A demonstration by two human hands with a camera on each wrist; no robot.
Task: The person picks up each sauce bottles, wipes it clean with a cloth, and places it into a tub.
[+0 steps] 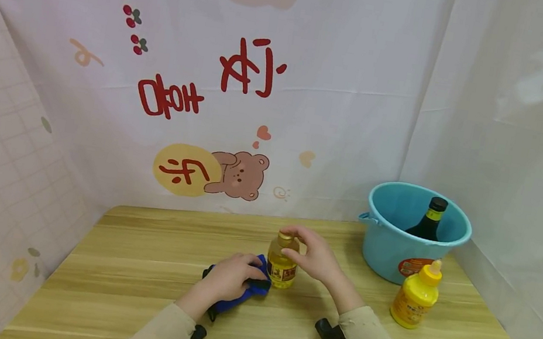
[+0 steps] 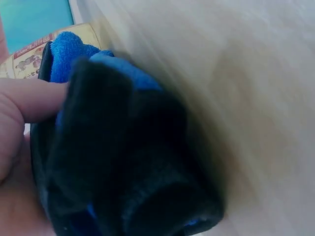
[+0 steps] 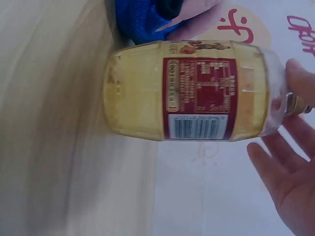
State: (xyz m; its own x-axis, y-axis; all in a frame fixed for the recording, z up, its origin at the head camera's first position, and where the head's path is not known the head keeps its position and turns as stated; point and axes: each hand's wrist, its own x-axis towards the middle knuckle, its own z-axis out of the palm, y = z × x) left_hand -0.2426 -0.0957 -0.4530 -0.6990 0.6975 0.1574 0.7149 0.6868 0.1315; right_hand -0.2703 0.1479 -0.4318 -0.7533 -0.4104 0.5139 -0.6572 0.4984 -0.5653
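Observation:
A small clear bottle of yellow oil [image 1: 281, 278] stands upright near the middle of the wooden table. My right hand [image 1: 316, 255] holds it by the neck and gold cap, fingers and thumb around the top. The right wrist view shows its dark red label [image 3: 199, 86] and a barcode. Just left of the bottle, my left hand [image 1: 229, 278] grips a bunched blue cloth with black edging [image 1: 234, 304]. In the left wrist view the thumb presses on a dark fold of this cloth [image 2: 98, 132], and its blue end overlaps the bottle's lower part.
A light blue bucket [image 1: 382, 247] stands at the back right with a dark, black-capped bottle [image 1: 426, 225] inside. In front of it is a yellow squeeze bottle [image 1: 414, 299]. A printed white curtain [image 1: 340, 139] hangs behind the table [image 1: 139, 267].

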